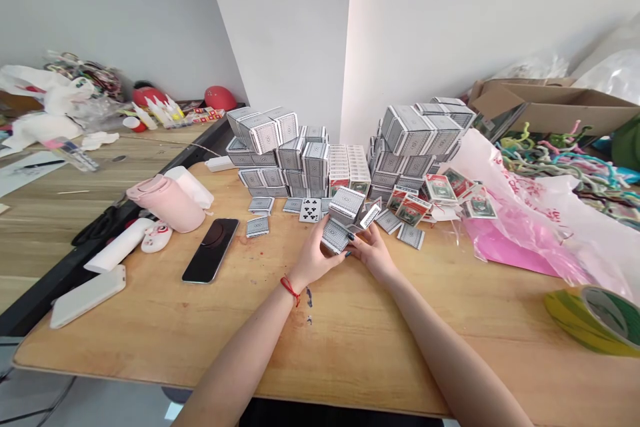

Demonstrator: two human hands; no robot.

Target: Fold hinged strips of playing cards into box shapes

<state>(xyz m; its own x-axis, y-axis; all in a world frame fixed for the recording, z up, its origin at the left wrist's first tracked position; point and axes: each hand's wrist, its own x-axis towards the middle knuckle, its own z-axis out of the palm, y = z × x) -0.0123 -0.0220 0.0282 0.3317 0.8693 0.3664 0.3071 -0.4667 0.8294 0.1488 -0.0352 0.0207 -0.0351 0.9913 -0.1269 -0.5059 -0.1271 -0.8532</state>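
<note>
My left hand (313,255) and my right hand (371,250) meet at the middle of the wooden table (350,340). Together they grip a grey patterned card box (345,208) whose flap is open, with a deck of cards (334,236) partly in it. The left hand's fingers wrap the deck from the left; the right hand pinches the box's flap side. A red string circles my left wrist. Just beyond lies a face-up clubs card (310,209).
Stacks of grey card boxes (277,147) (420,137) stand behind, with loose red-green packs (440,188). A black phone (211,250), pink bottle (167,201) and white items lie left. Pink plastic bag (520,213), tape roll (600,320) and cardboard box (550,103) sit right.
</note>
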